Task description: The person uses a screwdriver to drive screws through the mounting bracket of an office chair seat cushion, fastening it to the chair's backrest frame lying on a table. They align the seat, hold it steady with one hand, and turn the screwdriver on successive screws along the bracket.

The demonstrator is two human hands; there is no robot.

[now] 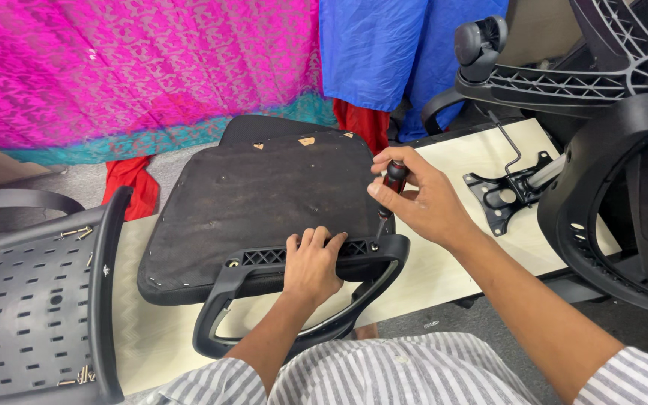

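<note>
My left hand (310,262) has its fingers (316,238) curled shut over the black armrest (264,289) lying on the upturned seat pad (264,199) on the worktop (451,262), while my right hand (425,199) grips a screwdriver (391,184), tip down at the armrest's end just right of those fingers.

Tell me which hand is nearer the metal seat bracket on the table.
Right. The right hand, holding a screwdriver, is just left of the metal bracket; the left hand grips the armrest, farther away.
</note>
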